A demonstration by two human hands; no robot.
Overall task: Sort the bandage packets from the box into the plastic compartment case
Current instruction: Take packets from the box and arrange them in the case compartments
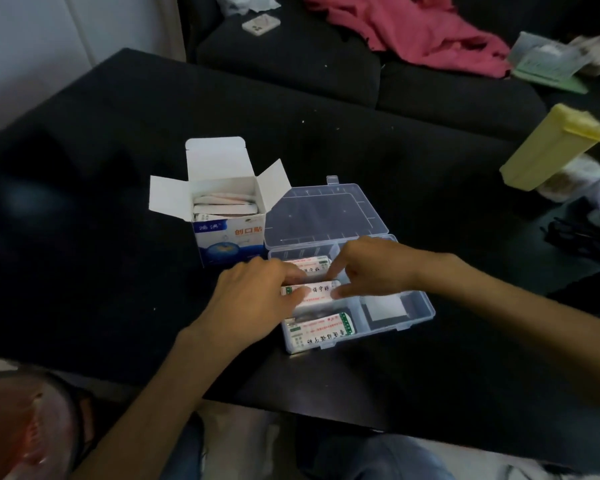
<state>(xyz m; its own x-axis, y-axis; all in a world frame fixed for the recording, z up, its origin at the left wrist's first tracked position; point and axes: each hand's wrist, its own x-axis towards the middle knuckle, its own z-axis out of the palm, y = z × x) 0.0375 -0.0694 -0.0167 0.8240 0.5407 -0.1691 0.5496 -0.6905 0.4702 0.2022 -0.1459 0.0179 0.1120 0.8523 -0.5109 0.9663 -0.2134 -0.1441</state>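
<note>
The bandage packets (317, 292) sat in the middle slot of the plastic compartment case (416, 315), and both hands were on them. The left hand (257, 292) pinched the stack's nine o'clock end; the right hand (371, 268) pressed down on its three o'clock end with fingers mostly straight. More packets filled the slots at twelve and six o'clock. The box (227, 233) stood open at ten o'clock of the case, touching it, packets still inside. Beyond, at two o'clock, lay a yellow container (548, 150). Risk, as I judged it: the stack looked proud of its slot, so uneven pressure could pop packets over the divider or stop the lid (326, 209) closing. The box front read "创口贴"; packet print was too blurred.
</note>
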